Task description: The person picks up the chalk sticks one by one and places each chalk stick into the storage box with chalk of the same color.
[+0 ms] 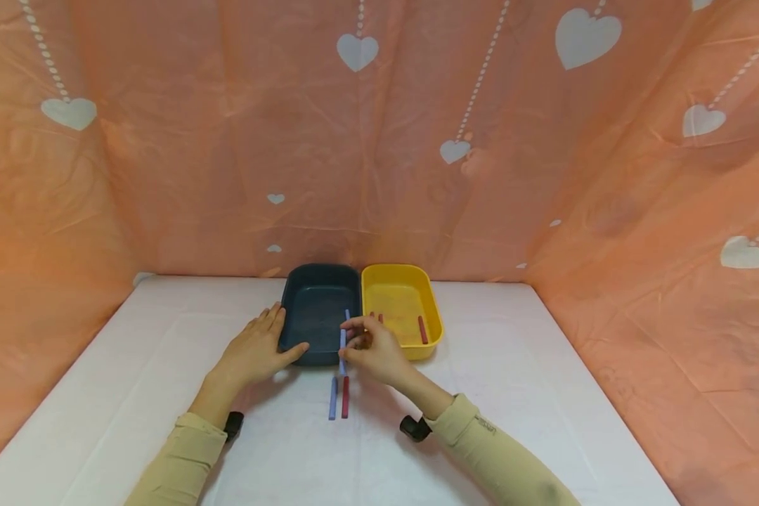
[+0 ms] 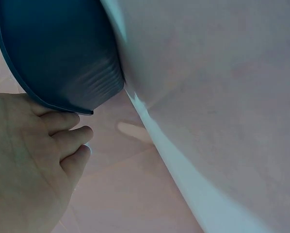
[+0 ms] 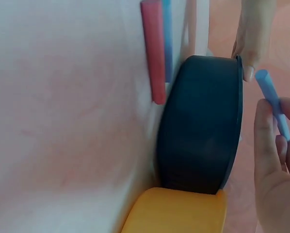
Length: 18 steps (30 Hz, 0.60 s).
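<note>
1. The right hand (image 1: 376, 351) pinches the held blue stick (image 1: 343, 344) between thumb and fingers, with the tips closed down to the stick's thickness. The stick is at the near edge of the dark blue tray (image 1: 319, 268), close to its right corner.
2. The left hand (image 1: 256, 348) holds no stick; its fingers are fairly straight and touch the left side of that tray, while the thumb reaches over the near rim.
3. The work looks partway along. One blue stick (image 1: 347, 314) is inside the dark blue tray, and red sticks (image 1: 422, 330) lie in the yellow tray (image 1: 437, 309) just beside it; the right hand partly hides some of these, so an exact count is uncertain.
4. Outside the trays, a loose blue stick (image 1: 332, 398) and a loose red stick (image 1: 346, 397) lie side by side on the white counter (image 1: 493, 337).
5. No brand or label shows on trays or sticks. The right sleeve (image 1: 500, 450) bears a small dark mark, too small to read. The orange backdrop (image 1: 354, 176) shows white hearts and dotted lines, without lettering.
</note>
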Tool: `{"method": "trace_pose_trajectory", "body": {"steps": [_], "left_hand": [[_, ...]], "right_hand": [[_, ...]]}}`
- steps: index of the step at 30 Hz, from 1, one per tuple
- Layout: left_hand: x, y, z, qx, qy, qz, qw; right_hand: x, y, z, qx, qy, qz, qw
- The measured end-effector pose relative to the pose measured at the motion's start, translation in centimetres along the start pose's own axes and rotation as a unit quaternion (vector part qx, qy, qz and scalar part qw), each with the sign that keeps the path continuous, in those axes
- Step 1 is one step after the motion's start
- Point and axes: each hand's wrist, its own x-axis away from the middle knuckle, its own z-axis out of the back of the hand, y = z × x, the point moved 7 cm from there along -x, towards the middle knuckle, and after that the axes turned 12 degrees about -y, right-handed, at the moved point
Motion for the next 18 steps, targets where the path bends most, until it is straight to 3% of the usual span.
{"method": "trace_pose_trajectory", "body": {"steps": [12,18], "left_hand": [[-0.1,0.0,0.0,-0.002,0.004,0.002,1.0000],[-0.1,-0.1,0.0,0.000,0.007,0.007,0.9999]], "right_hand": [[-2.9,-0.1,0.3,-0.011,0.052,-0.005,0.999],[-4.6,0.2,-0.1,-0.006,0.053,-0.006,0.999]]}}
